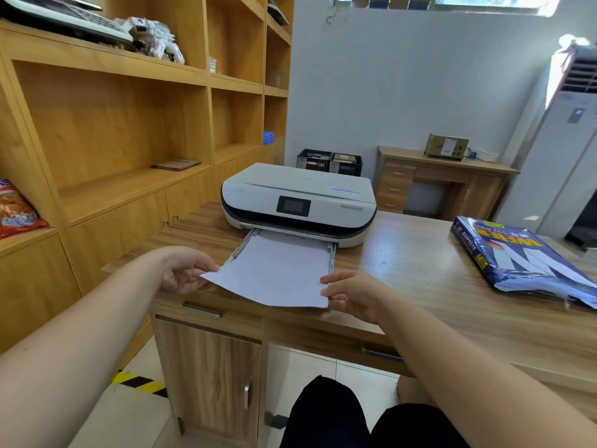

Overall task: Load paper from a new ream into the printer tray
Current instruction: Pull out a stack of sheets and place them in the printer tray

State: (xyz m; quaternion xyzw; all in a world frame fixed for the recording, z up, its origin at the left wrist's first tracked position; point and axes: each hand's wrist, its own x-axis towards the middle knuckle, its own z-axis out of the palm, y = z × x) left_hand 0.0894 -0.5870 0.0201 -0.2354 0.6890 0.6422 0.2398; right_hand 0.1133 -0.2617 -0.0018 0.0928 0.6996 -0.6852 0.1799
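A white printer (298,197) stands on the wooden desk (420,279) with its paper tray (332,253) pulled out toward me. A thin stack of white paper (277,273) lies partly in the tray, its near end sticking out over the desk edge. My left hand (184,270) pinches the stack's near left corner. My right hand (352,294) holds the near right corner with thumb on top. The opened blue ream wrapper (523,257) lies on the desk to the right.
Wooden shelving (129,130) lines the left wall. A small desk (445,179) with a cardboard box stands at the back, black crates (329,163) beside it. A floor air conditioner (568,140) stands at far right. My knees are below the desk edge.
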